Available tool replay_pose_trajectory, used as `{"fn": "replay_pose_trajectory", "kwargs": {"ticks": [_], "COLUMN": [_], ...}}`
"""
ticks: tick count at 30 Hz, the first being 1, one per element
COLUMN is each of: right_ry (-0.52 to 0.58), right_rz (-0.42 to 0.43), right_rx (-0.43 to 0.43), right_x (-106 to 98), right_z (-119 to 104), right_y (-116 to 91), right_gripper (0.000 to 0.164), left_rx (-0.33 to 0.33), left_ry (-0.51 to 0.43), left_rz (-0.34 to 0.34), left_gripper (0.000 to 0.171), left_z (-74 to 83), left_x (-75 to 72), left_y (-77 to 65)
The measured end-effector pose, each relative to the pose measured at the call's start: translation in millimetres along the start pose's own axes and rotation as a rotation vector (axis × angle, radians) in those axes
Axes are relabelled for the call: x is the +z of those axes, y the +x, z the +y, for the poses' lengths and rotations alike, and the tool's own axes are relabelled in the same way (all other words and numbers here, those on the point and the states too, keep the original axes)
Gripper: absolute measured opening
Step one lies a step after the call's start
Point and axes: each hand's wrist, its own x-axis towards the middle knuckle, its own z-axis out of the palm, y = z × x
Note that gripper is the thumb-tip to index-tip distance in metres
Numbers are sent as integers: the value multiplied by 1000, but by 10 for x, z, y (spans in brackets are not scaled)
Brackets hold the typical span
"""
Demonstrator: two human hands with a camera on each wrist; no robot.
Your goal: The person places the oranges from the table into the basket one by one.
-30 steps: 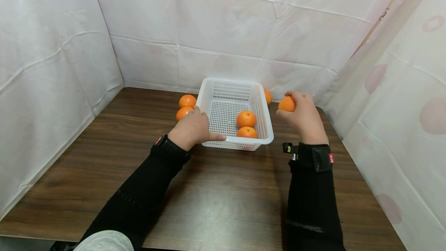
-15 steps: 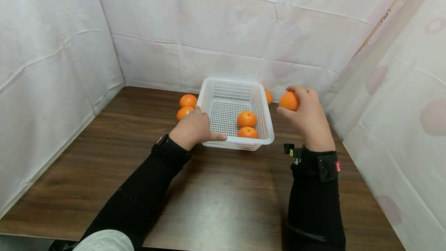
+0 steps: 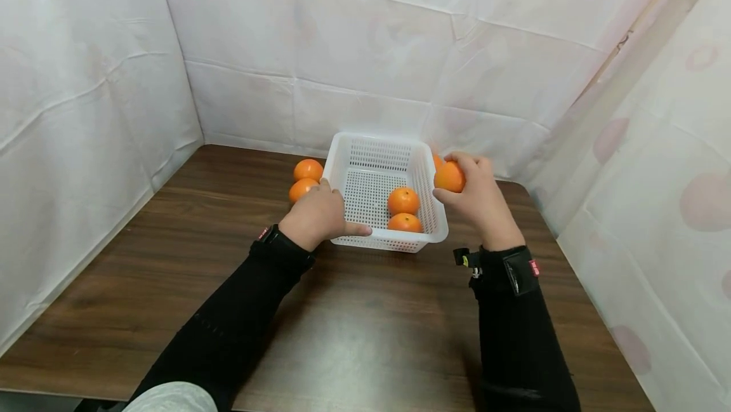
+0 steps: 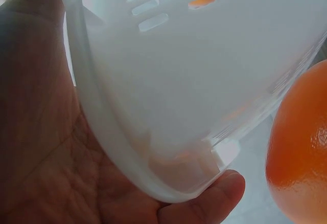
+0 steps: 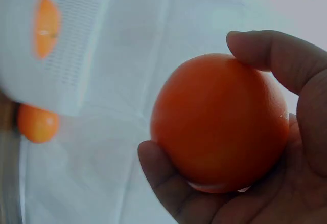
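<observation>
My left hand (image 3: 318,216) holds the near left corner of a white perforated plastic basket (image 3: 442,229), with the thumb along the front rim. The left wrist view shows the basket's rim (image 4: 102,116) against the palm and a fingertip past its edge. My right hand (image 3: 482,201) grips an orange (image 3: 450,176) between thumb and fingers, beside the basket's right wall. In the right wrist view this orange (image 5: 219,121) fills the grasp. Inside the basket lie two oranges, a rear one (image 3: 403,200) and a front one (image 3: 405,223).
Left of the basket sit two oranges, one farther back (image 3: 308,170) and one nearer (image 3: 301,190), close to my left fingers. Another orange (image 3: 436,161) shows partly behind the basket's right side. White sheeting (image 3: 365,50) encloses the brown wooden table (image 3: 354,329) at the back and sides.
My right hand has carried its orange left, up to the basket's right side, after drawing slightly toward me. The left hand and the basket stay in place.
</observation>
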Motion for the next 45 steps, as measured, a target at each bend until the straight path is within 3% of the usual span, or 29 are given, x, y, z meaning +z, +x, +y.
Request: {"fn": "replay_pose_trajectory", "kwargs": {"ticks": [10,18,28,34,45], "right_ry": [21,-76,-150,-205,-405], "right_rz": [-143,-212,-306,-324,-318], "right_rx": [2,-4,25,7,-159], "right_x": [92,185,270,327,476], "right_z": [80,72,101,129,168], "right_y": [503,862,1226,1343,1374], "right_gripper": [72,70,67,68,65], "left_rx": [-1,-30,-18,-28,-29], "left_ry": [2,-32,-49,-57,-57], "left_rz": [0,8,33,26,36], "left_gripper": [117,119,116,115,114], "left_z": [33,34,61,88,100], "left_x": [-6,18,20,1,-2], "left_y": [44,63,80,77,61]}}
